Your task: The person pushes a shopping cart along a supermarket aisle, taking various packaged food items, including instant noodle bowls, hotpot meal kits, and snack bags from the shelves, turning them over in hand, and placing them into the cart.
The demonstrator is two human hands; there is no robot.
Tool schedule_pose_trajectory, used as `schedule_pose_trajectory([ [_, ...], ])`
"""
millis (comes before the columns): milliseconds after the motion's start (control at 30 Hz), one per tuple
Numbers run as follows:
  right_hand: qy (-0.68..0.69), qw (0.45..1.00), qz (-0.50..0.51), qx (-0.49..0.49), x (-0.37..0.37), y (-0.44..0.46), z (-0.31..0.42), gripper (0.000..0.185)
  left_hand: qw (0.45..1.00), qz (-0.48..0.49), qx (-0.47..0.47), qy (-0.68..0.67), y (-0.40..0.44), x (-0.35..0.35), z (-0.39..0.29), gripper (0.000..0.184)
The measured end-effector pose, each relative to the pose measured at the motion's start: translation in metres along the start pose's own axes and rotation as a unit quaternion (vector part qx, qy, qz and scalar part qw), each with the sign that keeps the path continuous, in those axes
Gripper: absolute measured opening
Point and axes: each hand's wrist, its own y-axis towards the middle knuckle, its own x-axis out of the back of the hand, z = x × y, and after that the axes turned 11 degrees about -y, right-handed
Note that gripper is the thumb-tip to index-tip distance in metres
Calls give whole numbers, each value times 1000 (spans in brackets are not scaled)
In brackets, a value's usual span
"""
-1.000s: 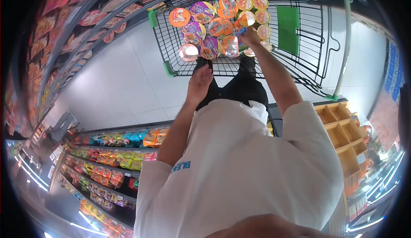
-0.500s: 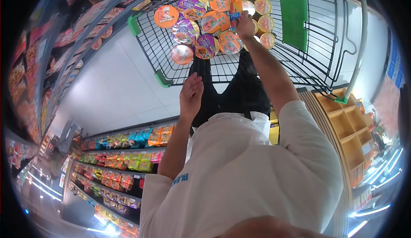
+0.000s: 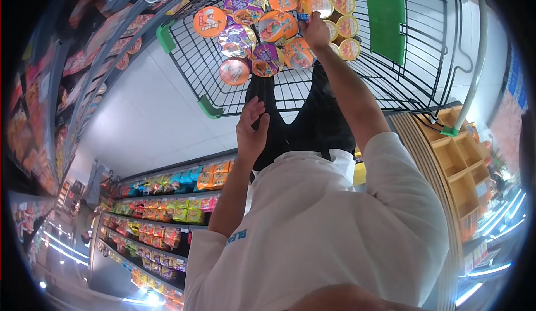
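My right hand [image 3: 316, 30] is closed on an orange and blue packet [image 3: 304, 8] above the shopping cart [image 3: 192, 59]. Below and around it stand round tubs with orange lids [image 3: 278, 27], purple lids [image 3: 267, 59] and small yellow-rimmed lids [image 3: 347, 26], in several rows. A pale pink lid [image 3: 234, 72] lies at the near left of the group. My left hand [image 3: 252, 125] hangs in front of my black trousers, near the cart's near side, fingers apart and holding nothing.
Shelves of bagged goods [image 3: 162, 210] run along the lower left. Another shelf [image 3: 72, 82] rises at the upper left. A wooden compartment rack [image 3: 463, 154] is on the right. A green panel [image 3: 385, 25] sits in the cart. A person [image 3: 92, 193] is at the far left.
The cart and its tubs have shifted left and up in view. My right hand has shifted left and up with the packet. My left hand has lowered slightly.
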Motion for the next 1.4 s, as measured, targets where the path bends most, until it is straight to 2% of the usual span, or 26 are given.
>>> schedule_pose_trajectory([
  [33,-30,998,46,-18,7,0,1,37,1000,0,-2,-2,0,0,1,45],
  [167,-102,991,86,-7,-6,13,-8,38,1000,4,5,-7,2,1,8,44],
  [267,-152,977,145,37,-15,36,-11,38,1000,3,12,-5,9,-2,6,43],
  [333,-206,945,230,111,-1,49,-7,35,1000,7,25,-14,11,-3,3,43],
  [367,-287,904,248,196,-1,55,-10,32,1000,7,25,-15,13,-4,4,43],
  [400,-287,904,249,196,-3,60,-11,32,999,9,28,-13,14,-4,6,43],
  [467,-365,836,291,290,-9,71,-12,30,999,11,31,-12,16,-4,11,43],
  [500,-365,835,292,289,-14,75,-12,30,999,11,33,-11,16,-5,13,43],
  [567,-303,881,329,153,-28,79,-8,28,999,13,38,-10,16,-5,16,44],
  [600,-303,881,331,151,-22,72,0,28,999,16,43,-7,17,-6,14,44],
  [667,-263,921,274,81,-8,52,14,28,999,21,49,-5,20,-7,10,43],
  [700,-268,921,277,63,-1,45,22,30,999,22,41,2,21,-7,8,43],
  [800,-245,943,218,48,29,17,42,31,999,18,19,24,25,-5,1,43],
  [833,-232,959,163,29,1,20,23,39,999,13,9,39,25,-4,0,43],
  [867,-231,958,167,31,-2,15,20,39,999,10,11,40,25,-2,1,43],
  [933,-173,983,63,5,-7,5,15,46,996,9,-15,82,25,3,5,43],
  [967,-173,984,52,-9,-8,5,15,50,996,9,-13,83,24,5,8,43],
  [1000,-173,983,54,-10,-8,2,14,50,994,3,-26,102,23,7,12,42],
  [1067,-129,989,-45,48,-6,3,13,43,992,-3,-40,120,24,10,15,41],
  [1133,-122,988,-71,62,-18,12,10,40,980,-7,-94,176,22,12,16,38],
  [1167,-116,986,-99,75,-23,16,8,36,980,-7,-92,176,23,12,20,38],
  [1233,-106,985,-102,86,-31,22,3,36,956,-6,-161,244,27,11,31,34],
  [1400,-81,983,-119,117,-33,21,-2,38,919,-2,-216,329,29,5,61,31],
])
